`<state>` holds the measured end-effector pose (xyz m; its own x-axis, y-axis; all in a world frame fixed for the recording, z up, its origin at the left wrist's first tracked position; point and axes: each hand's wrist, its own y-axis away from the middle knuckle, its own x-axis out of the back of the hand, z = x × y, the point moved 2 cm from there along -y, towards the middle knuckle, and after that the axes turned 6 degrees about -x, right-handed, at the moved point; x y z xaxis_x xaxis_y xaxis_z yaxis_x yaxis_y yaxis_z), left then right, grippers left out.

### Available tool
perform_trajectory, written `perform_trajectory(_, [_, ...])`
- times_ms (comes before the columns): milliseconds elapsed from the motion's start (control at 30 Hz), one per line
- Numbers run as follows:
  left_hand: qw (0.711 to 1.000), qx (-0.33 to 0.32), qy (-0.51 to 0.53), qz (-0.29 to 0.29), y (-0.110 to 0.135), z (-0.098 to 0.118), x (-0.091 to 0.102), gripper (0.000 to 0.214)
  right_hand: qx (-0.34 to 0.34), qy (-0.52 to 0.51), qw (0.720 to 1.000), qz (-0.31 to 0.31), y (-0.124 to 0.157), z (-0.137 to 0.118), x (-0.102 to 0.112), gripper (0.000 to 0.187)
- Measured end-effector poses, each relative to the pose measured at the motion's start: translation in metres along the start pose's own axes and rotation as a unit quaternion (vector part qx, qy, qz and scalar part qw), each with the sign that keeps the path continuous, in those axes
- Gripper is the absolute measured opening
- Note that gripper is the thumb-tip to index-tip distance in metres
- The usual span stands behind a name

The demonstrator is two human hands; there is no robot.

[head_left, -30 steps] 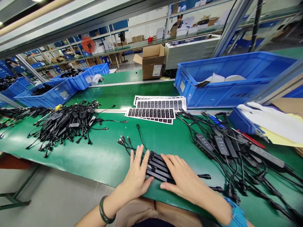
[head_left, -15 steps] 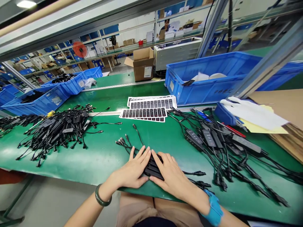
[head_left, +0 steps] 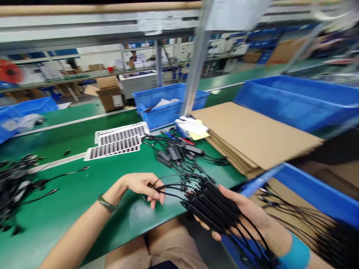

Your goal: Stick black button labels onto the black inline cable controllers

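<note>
My right hand [head_left: 252,213] is wrapped under a row of several black cable control boxes [head_left: 211,203], lifted off the bench and held side by side at its front edge. Thin black cables [head_left: 174,186] run from their left ends to my left hand [head_left: 147,188], whose fingers pinch them together. Thicker cables [head_left: 249,239] hang from the boxes' other ends, below my right wrist. Beyond my hands, a loose pile of similar controller cables [head_left: 176,151] with grey labelled faces lies on the green bench [head_left: 112,190].
Label sheets [head_left: 117,144] lie farther back, and another cable pile [head_left: 19,183] is at left. Stacked cardboard sheets [head_left: 258,130] cover the right side. Below them, a blue crate [head_left: 316,186] holds cardboard and bundled black cables [head_left: 333,239]. A metal post [head_left: 195,63] rises behind.
The bundle of control boxes has come up off the bench and moved right in my right hand. My left hand has shifted onto its thin cables. The view has turned right, bringing the crate in.
</note>
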<state>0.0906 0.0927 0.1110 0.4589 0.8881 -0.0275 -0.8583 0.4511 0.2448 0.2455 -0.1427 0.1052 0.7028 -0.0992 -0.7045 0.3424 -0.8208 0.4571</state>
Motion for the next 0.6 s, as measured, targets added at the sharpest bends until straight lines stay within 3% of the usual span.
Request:
perform_trajectory(67, [0.999,0.018,0.001,-0.049,-0.032,0.017,0.005,0.046,0.072,0.088,0.987,0.117,0.052,-0.005,0.009,0.06])
perform_trajectory(133, [0.996,0.041,-0.004,-0.077,-0.07,0.037,0.009,0.05,0.137,0.233,0.931,0.245,0.107,-0.009,0.016,0.062])
perform_trajectory(233, [0.995,0.033,-0.045,-0.079,-0.136,0.062,0.003,0.052,0.161,0.463,0.788,0.372,0.176,0.006,0.03,0.064])
perform_trajectory(300, [0.992,0.0,-0.107,-0.066,-0.181,0.069,-0.009,0.048,0.141,0.562,0.694,0.427,0.205,0.034,0.047,0.067])
perform_trajectory(400, [0.97,-0.049,-0.231,-0.055,-0.241,0.062,-0.037,0.04,0.084,0.641,0.57,0.507,0.225,0.092,0.084,0.067])
perform_trajectory(467, [0.941,-0.086,-0.322,-0.059,-0.273,0.048,-0.056,0.036,0.061,0.674,0.507,0.533,0.227,0.131,0.107,0.069])
perform_trajectory(533, [0.911,-0.119,-0.389,-0.069,-0.296,0.033,-0.073,0.03,0.055,0.699,0.472,0.535,0.225,0.162,0.126,0.076])
perform_trajectory(600, [0.892,-0.138,-0.422,-0.086,-0.313,0.021,-0.085,0.023,0.053,0.711,0.459,0.531,0.22,0.182,0.139,0.087])
